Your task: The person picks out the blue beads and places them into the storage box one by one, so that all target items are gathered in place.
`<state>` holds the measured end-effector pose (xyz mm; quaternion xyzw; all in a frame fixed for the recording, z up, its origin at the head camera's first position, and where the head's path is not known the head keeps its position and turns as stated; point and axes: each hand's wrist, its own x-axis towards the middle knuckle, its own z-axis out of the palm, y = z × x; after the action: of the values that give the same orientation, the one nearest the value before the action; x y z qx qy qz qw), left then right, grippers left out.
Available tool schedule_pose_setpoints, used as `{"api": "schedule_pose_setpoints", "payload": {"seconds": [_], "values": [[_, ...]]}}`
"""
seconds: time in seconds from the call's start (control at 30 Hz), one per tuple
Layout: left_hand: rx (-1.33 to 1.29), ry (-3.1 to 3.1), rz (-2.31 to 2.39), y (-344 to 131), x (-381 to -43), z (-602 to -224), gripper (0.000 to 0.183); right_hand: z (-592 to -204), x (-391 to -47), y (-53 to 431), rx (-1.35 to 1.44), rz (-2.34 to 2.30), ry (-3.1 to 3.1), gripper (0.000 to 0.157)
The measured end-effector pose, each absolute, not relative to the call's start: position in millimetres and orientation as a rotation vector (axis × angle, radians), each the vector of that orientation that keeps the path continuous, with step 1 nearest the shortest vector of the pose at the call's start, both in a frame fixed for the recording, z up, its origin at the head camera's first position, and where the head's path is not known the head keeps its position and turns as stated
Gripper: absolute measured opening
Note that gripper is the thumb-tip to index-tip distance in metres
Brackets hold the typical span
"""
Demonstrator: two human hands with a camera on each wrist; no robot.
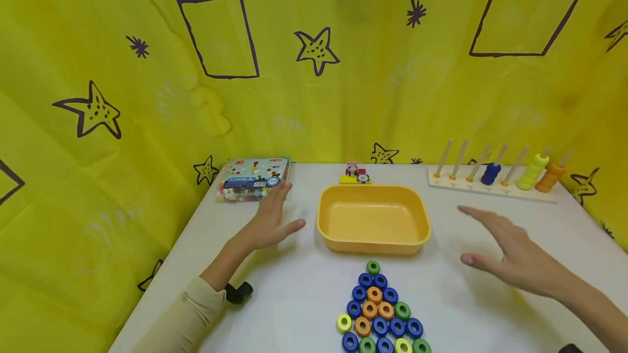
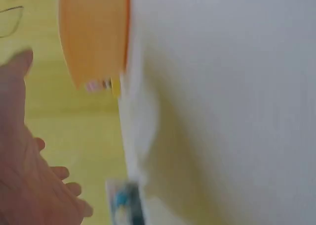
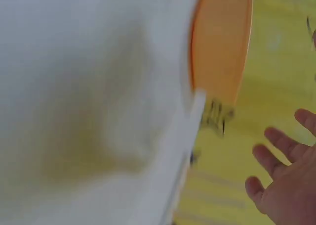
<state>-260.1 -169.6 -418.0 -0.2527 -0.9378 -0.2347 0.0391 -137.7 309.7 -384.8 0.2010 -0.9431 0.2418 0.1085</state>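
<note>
A yellow-orange plastic tub (image 1: pixel 374 247) stands mid-table, and nothing shows inside it. To its left my left hand (image 1: pixel 269 225) hovers over the table, fingers extended and thumb spread, holding nothing. My right hand (image 1: pixel 515 252) is raised on the tub's other side, fingers straight and thumb apart, also holding nothing. Between the hands, nearer to me, blue, green, orange and yellow rings lie flat in a triangle, with a green ring (image 1: pixel 373 268) at its tip. Both wrist views show spread fingers, with the tub (image 2: pixel 94 32) beyond.
At the back left lies a clear box of colourful pieces (image 1: pixel 255 178), partly behind the left fingers. A small figure on yellow blocks (image 1: pixel 354 174) stands behind the tub. A pegboard (image 1: pixel 490 188) with blue, yellow and orange stacks is at the back right. Yellow patterned cloth (image 1: pixel 363 108) hangs behind.
</note>
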Motion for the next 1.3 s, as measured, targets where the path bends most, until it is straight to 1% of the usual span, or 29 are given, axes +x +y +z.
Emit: {"api": "schedule_pose_setpoints", "payload": {"seconds": [0.13, 0.2, 0.33, 0.4, 0.53, 0.77, 1.3], "values": [[-0.771, -2.804, -1.291, -144.7, -250.6, -422.9, 0.077, -396.9, -110.9, 276.5, 0.843, 1.061, -2.75, 0.052], [-0.763, -2.733, -1.505, -133.1, -247.9, -426.7, 0.069, -406.9, -102.8, 265.5, 0.988, 1.246, -2.749, 0.041], [-0.741, -2.616, -1.831, -116.9, -242.4, -429.7, 0.055, -428.3, -95.4, 253.6, 1.161, 1.573, -2.78, 0.03], [-0.742, -2.588, -1.927, -113.0, -237.8, -425.8, 0.05, -436.2, -94.6, 251.0, 1.205, 1.678, -2.802, 0.027], [-0.756, -2.627, -1.947, -109.9, -228.5, -414.1, 0.046, -443.9, -94.8, 248.9, 1.23, 1.813, -2.81, 0.024], [-0.733, -2.66, -1.931, -109.5, -224.7, -408.3, 0.045, -443.4, -97.8, 243.1, 1.271, 1.85, -2.798, 0.023], [-0.688, -2.674, -1.967, -109.4, -224.5, -409.2, 0.045, -441.5, -100.4, 235.7, 1.27, 1.622, -2.85, 0.017]]}}
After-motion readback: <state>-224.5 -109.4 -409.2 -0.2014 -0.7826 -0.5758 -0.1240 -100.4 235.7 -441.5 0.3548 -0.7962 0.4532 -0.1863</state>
